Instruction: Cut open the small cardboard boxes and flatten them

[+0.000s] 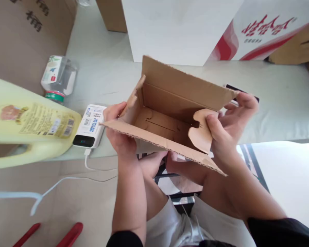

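I hold a small brown cardboard box (167,109) open in front of me, its flaps up and its inside empty. My left hand (118,132) grips the box's left wall, thumb over the edge near the left flap. My right hand (226,127) grips the right side, with the thumb pressing a rounded side flap (201,132) inward. The box hangs in the air above my lap, just at the front edge of a pale table (105,79).
On the table's left lie a white power bank (90,126) with a cable, a large yellow jug (28,125) and a clear plastic bottle (58,77). Behind stand a white carton (177,31), a red-and-white carton (262,31) and brown cartons (23,37). Red handles (70,235) lie on the floor.
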{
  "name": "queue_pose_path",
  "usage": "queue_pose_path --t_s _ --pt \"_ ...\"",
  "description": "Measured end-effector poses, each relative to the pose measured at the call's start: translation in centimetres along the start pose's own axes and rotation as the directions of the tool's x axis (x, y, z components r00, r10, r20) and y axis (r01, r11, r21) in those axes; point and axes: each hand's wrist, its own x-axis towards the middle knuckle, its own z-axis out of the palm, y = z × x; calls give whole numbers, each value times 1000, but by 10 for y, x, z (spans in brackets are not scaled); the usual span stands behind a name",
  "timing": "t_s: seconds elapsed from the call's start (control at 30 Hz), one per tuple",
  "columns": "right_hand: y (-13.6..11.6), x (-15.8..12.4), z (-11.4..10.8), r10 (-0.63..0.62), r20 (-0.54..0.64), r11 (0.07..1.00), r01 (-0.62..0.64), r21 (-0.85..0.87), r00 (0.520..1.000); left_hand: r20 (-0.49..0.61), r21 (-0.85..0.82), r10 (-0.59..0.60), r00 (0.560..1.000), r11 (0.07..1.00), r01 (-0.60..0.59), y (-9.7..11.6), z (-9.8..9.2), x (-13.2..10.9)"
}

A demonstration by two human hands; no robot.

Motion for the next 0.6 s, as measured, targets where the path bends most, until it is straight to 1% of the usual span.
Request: queue_pose_path --t_s 0.07,0.1,0.17,0.23,0.3,0.37,0.47,0.53,0.6 --pt "4 -6 2 138 88 975 -151 162 986 -22 -13 180 983 984 -180 -1 5 1" --pt "6 -8 3 182 138 954 -208 214 974 -49 -56 213 976 975 -216 -2 8 2" --pt "8 -12 4 212 189 926 -259 276 959 -79 -144 154 985 976 -164 -3 14 3" --pt "8 -14 5 195 176 929 -239 284 965 -73 -227 79 994 969 -94 -3 19 3" --pt "9 -15 5 163 150 944 -198 263 975 -59 -254 52 997 965 -65 -3 21 2" --pt "10 -15 3 135 138 951 -168 260 981 -64 -222 26 998 974 -39 -2 21 2" --pt "13 -14 0 89 188 953 -139 268 978 -80 -168 -7 997 986 -7 -1 21 1" --pt "17 -15 1 55 220 951 -118 286 974 -74 -169 -5 997 986 -7 -1 21 0" --pt "22 -17 4 19 210 944 -86 318 978 -66 -186 -8 998 982 -4 -1 21 -2"
